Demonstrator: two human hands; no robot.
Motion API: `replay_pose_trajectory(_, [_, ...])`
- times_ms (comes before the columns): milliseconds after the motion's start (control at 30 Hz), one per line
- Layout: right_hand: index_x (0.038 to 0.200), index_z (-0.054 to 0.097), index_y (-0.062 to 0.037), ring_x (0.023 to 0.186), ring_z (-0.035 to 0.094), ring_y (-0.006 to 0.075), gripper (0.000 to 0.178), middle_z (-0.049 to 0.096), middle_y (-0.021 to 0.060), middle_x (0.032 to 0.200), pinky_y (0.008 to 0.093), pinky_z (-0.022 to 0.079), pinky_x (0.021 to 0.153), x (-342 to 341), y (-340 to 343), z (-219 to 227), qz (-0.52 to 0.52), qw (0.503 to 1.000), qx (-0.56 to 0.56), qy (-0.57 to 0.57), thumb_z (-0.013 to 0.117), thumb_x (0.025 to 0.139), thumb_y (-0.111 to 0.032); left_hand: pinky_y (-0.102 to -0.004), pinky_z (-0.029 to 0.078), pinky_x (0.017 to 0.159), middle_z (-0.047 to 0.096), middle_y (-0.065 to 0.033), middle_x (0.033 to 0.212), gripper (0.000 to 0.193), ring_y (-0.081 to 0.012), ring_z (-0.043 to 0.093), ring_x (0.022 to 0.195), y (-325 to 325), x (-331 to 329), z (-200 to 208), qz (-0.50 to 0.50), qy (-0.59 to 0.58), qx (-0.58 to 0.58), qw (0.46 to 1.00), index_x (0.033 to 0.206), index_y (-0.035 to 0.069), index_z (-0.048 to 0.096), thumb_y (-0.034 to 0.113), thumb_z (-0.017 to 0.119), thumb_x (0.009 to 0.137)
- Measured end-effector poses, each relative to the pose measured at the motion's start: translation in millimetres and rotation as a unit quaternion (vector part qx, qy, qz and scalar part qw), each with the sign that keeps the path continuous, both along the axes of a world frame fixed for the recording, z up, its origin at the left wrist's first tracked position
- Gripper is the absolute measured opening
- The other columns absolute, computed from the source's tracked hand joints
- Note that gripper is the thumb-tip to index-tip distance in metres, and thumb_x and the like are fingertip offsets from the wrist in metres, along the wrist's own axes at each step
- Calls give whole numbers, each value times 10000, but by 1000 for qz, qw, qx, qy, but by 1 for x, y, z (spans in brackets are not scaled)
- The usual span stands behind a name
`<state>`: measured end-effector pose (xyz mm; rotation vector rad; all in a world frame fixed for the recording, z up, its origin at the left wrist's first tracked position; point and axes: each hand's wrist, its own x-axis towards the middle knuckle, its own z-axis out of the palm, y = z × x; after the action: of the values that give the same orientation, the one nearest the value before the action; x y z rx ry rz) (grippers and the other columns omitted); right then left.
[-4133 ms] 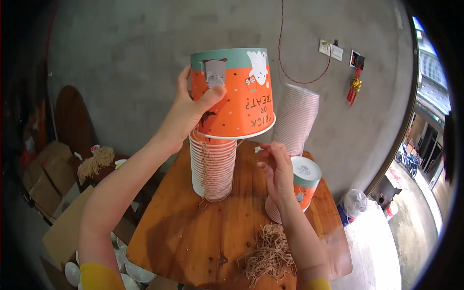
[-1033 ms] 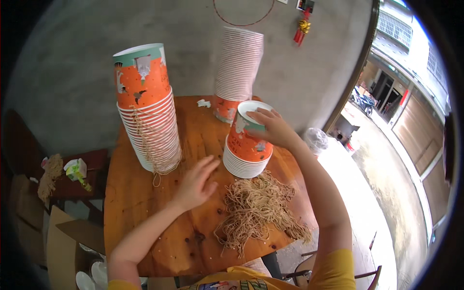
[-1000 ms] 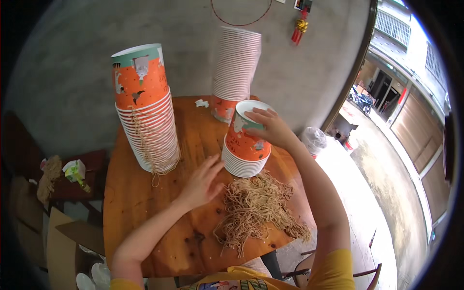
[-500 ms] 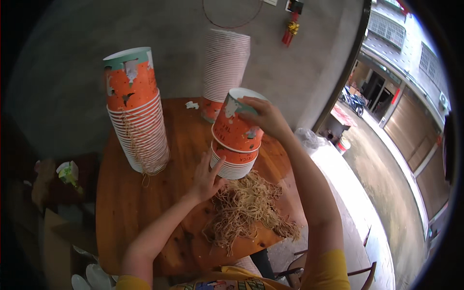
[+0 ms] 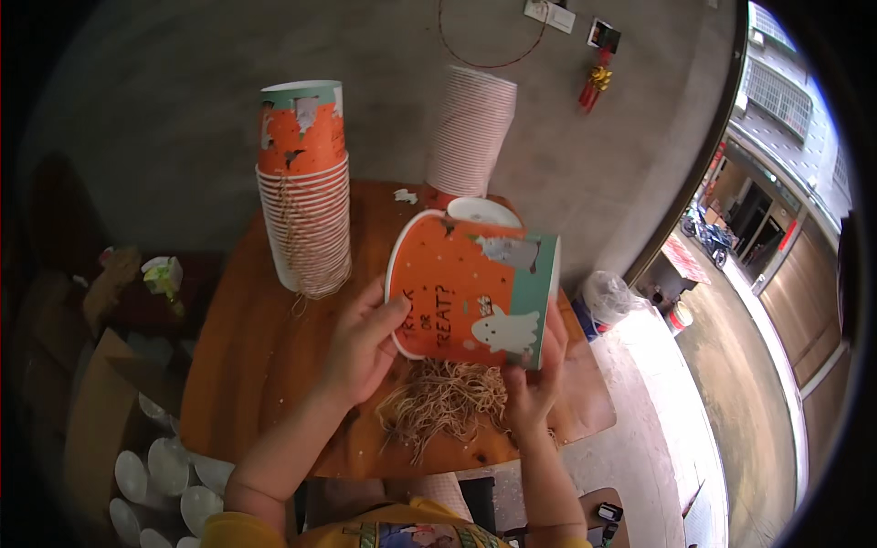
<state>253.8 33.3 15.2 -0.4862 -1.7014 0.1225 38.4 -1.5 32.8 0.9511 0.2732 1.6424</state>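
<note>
An orange and green paper bucket with a white ghost on its side lies tilted sideways between my hands, above the wooden table. My left hand grips its wide white rim, thumb on the printed side. At the narrower green end, my right hand holds it, with some fingers hidden behind. Directly behind it shows the white bottom of another bucket, mostly covered. Below the bucket lies a loose heap of tan string. To the left stands a tall stack of upside-down orange buckets, with strings hanging down its side.
A tall stack of whitish cups or buckets stands at the table's far side, near the wall. A scrap of white paper lies beside it. Several white bowl-like pieces sit in a cardboard box at lower left.
The top bucket has come off the short stack and been turned onto its side, nearer to me. My right hand has moved down from its top; my left hand now grips its rim.
</note>
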Motion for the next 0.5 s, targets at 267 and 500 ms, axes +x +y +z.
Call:
replay_pose_trajectory(267, [1312,505,-67,1372,375,405,473,423,221,1459,476,283,1126,-13,-29,-71,78,982,-167,-35,683,886,-171,-278,417,975,599,-45,1197,318,-101,548,1101,-54,-20,-38,124,78,-47,988,1291,25,501,163,517,1004])
replay_pose_trajectory(500, [1235,549,-19,1045,615,184,380,588,117,1202,309,518,867,-33,-56,-83,159,913,-376,-23,685,885,-75,-231,394,899,574,0,1069,269,-61,500,992,-91,-64,-58,209,358,-14,910,1217,12,535,180,516,1007])
